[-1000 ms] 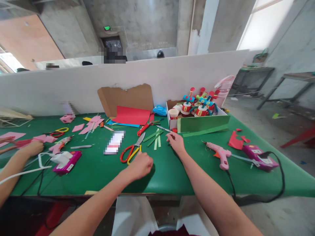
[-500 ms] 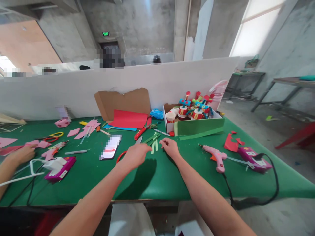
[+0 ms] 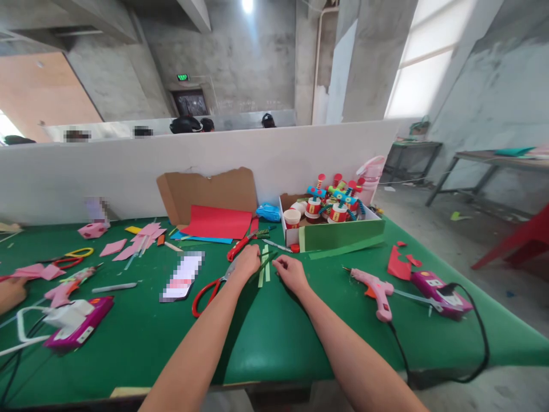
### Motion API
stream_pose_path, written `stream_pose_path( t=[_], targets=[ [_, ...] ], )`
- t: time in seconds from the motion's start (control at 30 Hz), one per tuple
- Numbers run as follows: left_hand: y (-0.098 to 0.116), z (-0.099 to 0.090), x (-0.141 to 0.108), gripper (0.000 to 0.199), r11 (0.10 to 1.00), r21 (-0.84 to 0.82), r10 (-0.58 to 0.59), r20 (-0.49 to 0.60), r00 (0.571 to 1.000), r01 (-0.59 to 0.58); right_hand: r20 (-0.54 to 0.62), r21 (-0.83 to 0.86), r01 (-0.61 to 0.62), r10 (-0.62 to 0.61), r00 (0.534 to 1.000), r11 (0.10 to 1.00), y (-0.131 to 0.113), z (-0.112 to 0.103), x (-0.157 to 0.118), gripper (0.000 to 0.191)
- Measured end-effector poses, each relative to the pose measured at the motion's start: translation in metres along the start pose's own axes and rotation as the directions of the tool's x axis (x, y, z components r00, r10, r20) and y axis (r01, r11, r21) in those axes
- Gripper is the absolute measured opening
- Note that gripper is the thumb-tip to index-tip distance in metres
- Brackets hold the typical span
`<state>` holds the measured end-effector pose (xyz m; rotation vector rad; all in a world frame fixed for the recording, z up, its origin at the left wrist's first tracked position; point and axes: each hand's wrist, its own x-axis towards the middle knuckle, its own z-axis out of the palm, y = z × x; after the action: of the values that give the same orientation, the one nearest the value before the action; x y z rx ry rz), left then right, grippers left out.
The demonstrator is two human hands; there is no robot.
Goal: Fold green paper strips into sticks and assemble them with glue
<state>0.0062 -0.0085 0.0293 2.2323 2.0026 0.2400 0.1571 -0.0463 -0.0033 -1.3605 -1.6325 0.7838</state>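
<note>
My left hand [image 3: 247,264] is low over the table, its fingers closed at the near end of a dark green paper strip [image 3: 269,256]. To its right, my right hand [image 3: 292,271] has curled fingers, with thumb and fingertips pressed together near the strip's other end. Anything inside that pinch is too small to make out. Pale green paper strips [image 3: 263,271] lie between my hands. Red-handled scissors [image 3: 201,297] lie partly under my left hand and wrist. Just beyond are red-handled pliers [image 3: 241,246].
A phone [image 3: 183,276] lies at left, a pink glue gun [image 3: 374,286] and power strip [image 3: 444,294] at right. A box [image 3: 343,234] of paper-cup figures stands behind, beside red paper [image 3: 218,222]. Another person's hand [image 3: 11,293] is at the far left.
My left hand has come down and forward to the green strips, uncovering more of the scissors. My right hand stays beside the strips. The view has tilted up slightly.
</note>
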Motion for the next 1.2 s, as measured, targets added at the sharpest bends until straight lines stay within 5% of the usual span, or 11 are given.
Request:
stream_pose_path(
  t=[0.1, 0.2, 0.3, 0.37, 0.43, 0.73, 0.8, 0.93, 1.1, 1.2],
  targets=[
    [-0.008, -0.001, -0.003, 0.026, 0.995, -0.099, -0.003, -0.104, 0.995, -0.007, 0.0, -0.027, -0.008, 0.008, 1.0, 1.0, -0.001, -0.002, 0.0, 0.021],
    [-0.014, 0.002, -0.01, 0.026, 0.971, -0.234, -0.088, -0.184, 0.979, 0.043, 0.086, -0.126, 0.168, -0.158, 0.984, 0.978, -0.006, 0.0, -0.006, 0.018],
    [-0.017, 0.004, -0.015, 0.027, 0.937, -0.332, -0.186, -0.199, 0.962, 0.112, 0.324, -0.234, 0.474, -0.392, 0.861, 0.849, -0.018, 0.01, -0.018, 0.027],
    [-0.018, 0.004, -0.016, 0.023, 0.921, -0.372, -0.207, -0.217, 0.954, 0.116, 0.481, -0.291, 0.587, -0.415, 0.772, 0.755, -0.027, 0.019, -0.025, 0.033],
    [-0.019, 0.003, -0.016, 0.021, 0.915, -0.39, -0.213, -0.241, 0.947, 0.106, 0.543, -0.352, 0.618, -0.385, 0.746, 0.703, -0.033, 0.026, -0.029, 0.036],
    [-0.017, 0.005, -0.016, 0.022, 0.946, -0.316, -0.134, -0.191, 0.972, 0.068, 0.455, -0.502, 0.522, -0.303, 0.837, 0.689, -0.027, 0.034, -0.023, 0.017],
    [-0.016, 0.003, -0.016, 0.024, 0.953, -0.296, -0.13, -0.208, 0.969, 0.064, 0.355, -0.466, 0.5, -0.363, 0.861, 0.73, -0.026, 0.033, -0.022, 0.018],
    [-0.01, 0.0, -0.02, 0.026, 0.982, -0.175, -0.1, -0.143, 0.985, 0.074, -0.021, -0.322, 0.399, -0.428, 0.903, 0.858, -0.024, 0.016, -0.017, 0.02],
    [0.007, 0.004, -0.027, 0.027, 0.998, 0.04, -0.049, 0.012, 0.999, 0.049, -0.113, -0.421, 0.069, -0.128, 0.985, 0.904, -0.015, -0.012, -0.014, 0.015],
    [0.01, 0.005, -0.027, 0.024, 0.995, 0.044, -0.085, 0.011, 0.996, 0.084, -0.141, -0.393, 0.028, -0.09, 0.986, 0.919, -0.012, -0.014, -0.014, 0.018]
  ],
)
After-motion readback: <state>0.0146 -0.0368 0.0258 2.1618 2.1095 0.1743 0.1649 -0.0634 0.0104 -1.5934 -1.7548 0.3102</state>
